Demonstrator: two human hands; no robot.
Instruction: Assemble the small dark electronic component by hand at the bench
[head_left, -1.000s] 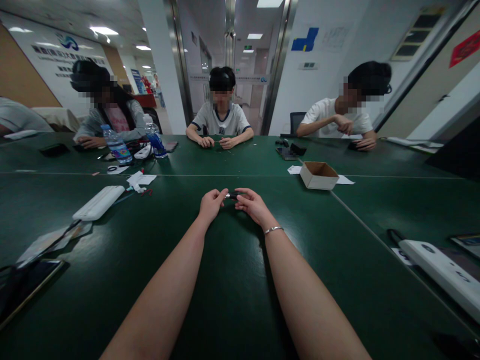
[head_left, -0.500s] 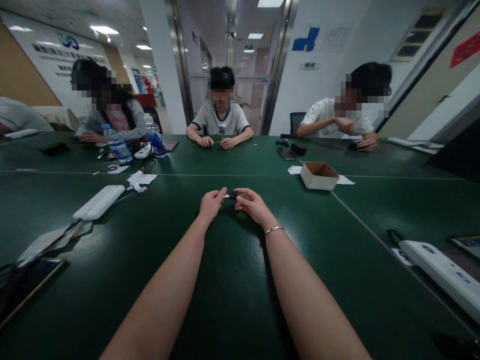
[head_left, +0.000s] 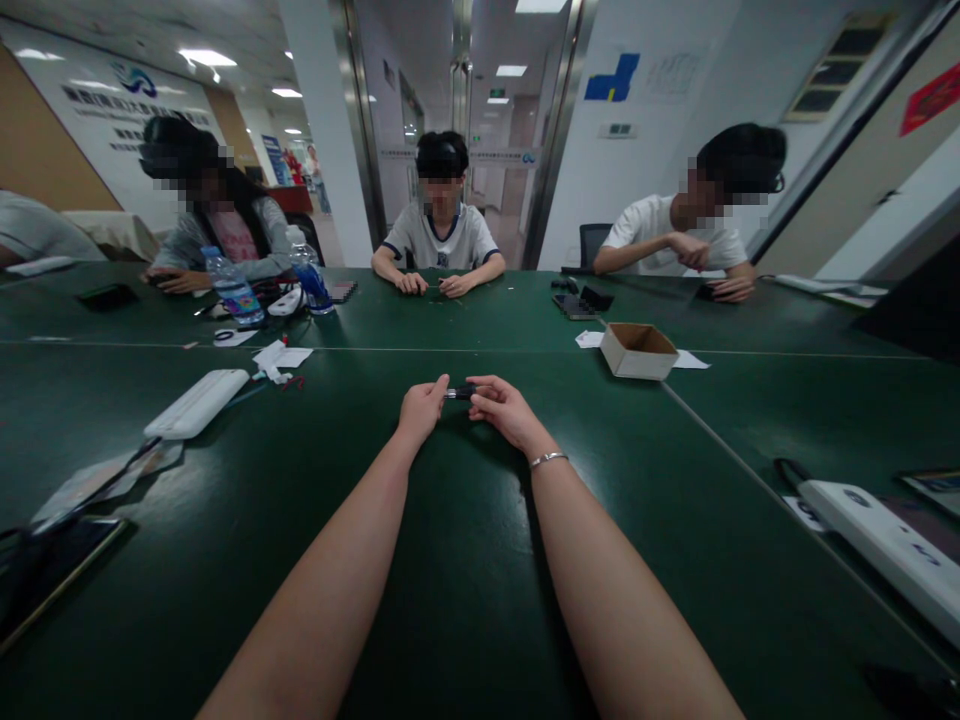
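Between my hands, a little above the green table (head_left: 465,560), is a short black rod with a silver end (head_left: 460,393); it is too small to name its kind. My left hand (head_left: 424,410) is closed in a pinch at the silver end. My right hand (head_left: 506,412), with a silver bracelet at the wrist, has thumb and fingers curled round the black part. The fingers hide both ends of the rod.
An open cardboard box (head_left: 637,352) stands beyond my right hand. Power strips lie at left (head_left: 197,404) and right (head_left: 885,540). A phone (head_left: 64,575) lies near left. Two bottles and paper scraps lie farther off. Several people sit across the table.
My left hand has shifted very slightly left, and a little more of the rod shows between my hands. The right hand stays nearly in place.
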